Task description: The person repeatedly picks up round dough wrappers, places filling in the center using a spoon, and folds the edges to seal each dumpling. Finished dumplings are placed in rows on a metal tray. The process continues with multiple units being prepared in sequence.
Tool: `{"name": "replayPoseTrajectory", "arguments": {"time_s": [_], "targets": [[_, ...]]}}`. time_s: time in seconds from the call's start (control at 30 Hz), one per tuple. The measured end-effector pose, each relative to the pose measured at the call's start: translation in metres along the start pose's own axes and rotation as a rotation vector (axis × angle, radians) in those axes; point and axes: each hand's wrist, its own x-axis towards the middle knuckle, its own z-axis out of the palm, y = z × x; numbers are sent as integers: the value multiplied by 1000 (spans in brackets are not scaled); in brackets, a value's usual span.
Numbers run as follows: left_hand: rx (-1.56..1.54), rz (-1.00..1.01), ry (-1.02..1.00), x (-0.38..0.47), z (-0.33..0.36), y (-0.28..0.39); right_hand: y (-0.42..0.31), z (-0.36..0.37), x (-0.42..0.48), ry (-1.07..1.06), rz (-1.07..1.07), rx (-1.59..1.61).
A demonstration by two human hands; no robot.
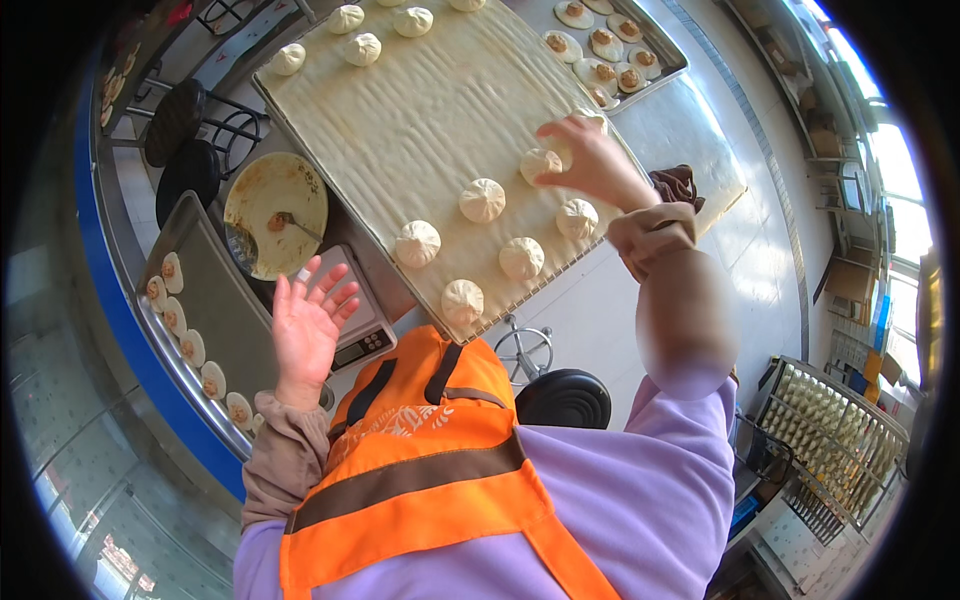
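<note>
My right hand [596, 161] reaches over the right side of a large cloth-lined tray [420, 112], thumb and fingers curved apart around a pleated dough bun [541, 165]. Whether they grip anything is partly hidden by the hand. One more bun [591, 118] shows just beyond the knuckles. Several pleated buns stand nearby, among them one [482, 200] to the left and another [577, 219] below. Palm up, my left hand [307, 330] is empty beside a digital scale [360, 322], fingers apart, with a small white patch on one finger.
A bowl [289, 180] with filling remnants and a spoon [300, 225] stands left of the tray. Flat dough rounds topped with filling lie on a left metal tray [232, 300] and a far-right tray [660, 79]. Black stools [566, 397] stand around; a dark cloth [679, 186] lies at right.
</note>
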Motion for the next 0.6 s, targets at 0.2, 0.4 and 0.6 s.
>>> {"name": "replayPoseTrajectory", "arguments": {"time_s": [0.2, 0.4, 0.6], "targets": [[-3, 22, 29, -8, -9, 3, -9, 6, 0, -128, -122, 52], [-47, 25, 44, -13, -20, 1, -9, 17, 4, -39, -103, 92], [-67, 45, 51, -22, -33, 1, -16, 9, 2, 18, 122, 90]]}}
